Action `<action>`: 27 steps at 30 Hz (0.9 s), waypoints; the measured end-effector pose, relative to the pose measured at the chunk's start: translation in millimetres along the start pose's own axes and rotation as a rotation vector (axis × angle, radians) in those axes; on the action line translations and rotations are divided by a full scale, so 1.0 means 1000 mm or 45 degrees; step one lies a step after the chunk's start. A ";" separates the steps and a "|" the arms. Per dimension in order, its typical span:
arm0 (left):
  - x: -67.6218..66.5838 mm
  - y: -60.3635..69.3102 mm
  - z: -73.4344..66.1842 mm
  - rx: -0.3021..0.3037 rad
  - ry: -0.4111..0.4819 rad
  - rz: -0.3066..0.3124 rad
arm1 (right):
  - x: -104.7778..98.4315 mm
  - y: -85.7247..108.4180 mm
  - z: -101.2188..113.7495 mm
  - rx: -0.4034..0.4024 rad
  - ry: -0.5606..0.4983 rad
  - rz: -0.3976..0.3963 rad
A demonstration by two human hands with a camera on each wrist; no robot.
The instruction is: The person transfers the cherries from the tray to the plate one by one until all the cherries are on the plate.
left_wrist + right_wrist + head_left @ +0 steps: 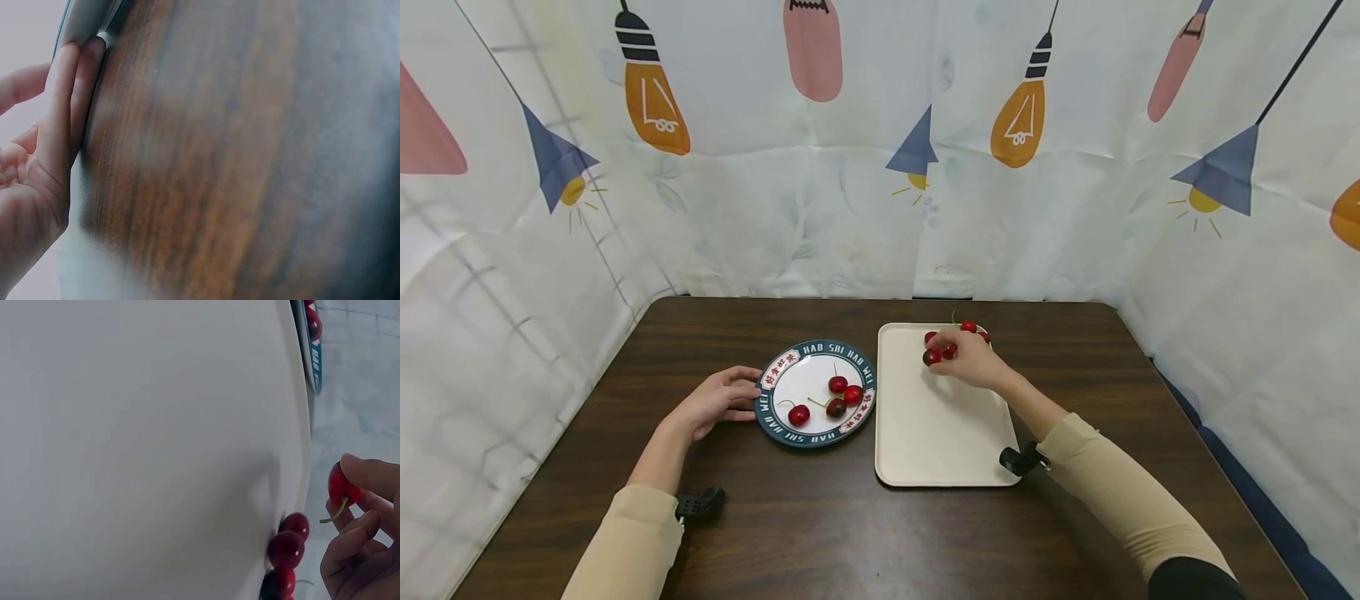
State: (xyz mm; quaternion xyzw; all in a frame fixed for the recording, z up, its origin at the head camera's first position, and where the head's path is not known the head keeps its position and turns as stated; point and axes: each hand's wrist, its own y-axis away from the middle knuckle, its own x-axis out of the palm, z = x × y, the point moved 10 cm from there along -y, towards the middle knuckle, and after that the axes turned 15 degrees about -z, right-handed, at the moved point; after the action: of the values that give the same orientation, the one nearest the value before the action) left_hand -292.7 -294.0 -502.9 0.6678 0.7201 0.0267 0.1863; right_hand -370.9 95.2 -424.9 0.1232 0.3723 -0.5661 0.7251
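My right hand (973, 360) pinches a red cherry (338, 485) between thumb and fingers above the cream rectangular tray (943, 442); a green stem hangs from it in the right wrist view. Several other cherries (286, 551) lie clustered at the tray's far end, partly hidden by that hand in the head view. To the left stands a round white plate (816, 440) with a dark teal lettered rim, bearing several cherries (799, 415), some with stems. Against the plate's left rim rest the extended fingers of my left hand (724, 402); the left wrist view shows the fingertips touching its edge.
Plate and tray stand side by side on a dark brown wooden table (820, 533), a narrow gap between them. Behind the table hangs a white curtain (850, 208) printed with lamps and bulbs. A dark strap (700, 505) circles each wrist.
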 end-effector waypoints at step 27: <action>0.000 -0.001 -0.001 0.027 0.004 0.001 | 0.062 -0.005 0.066 -0.175 -0.060 0.146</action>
State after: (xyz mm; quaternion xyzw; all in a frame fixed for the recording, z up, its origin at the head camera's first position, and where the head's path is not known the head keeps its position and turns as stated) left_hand -293.8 -293.6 -502.6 0.6701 0.7203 0.0203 0.1781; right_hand -343.9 8.3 -420.0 0.0810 0.3855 -0.4997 0.7715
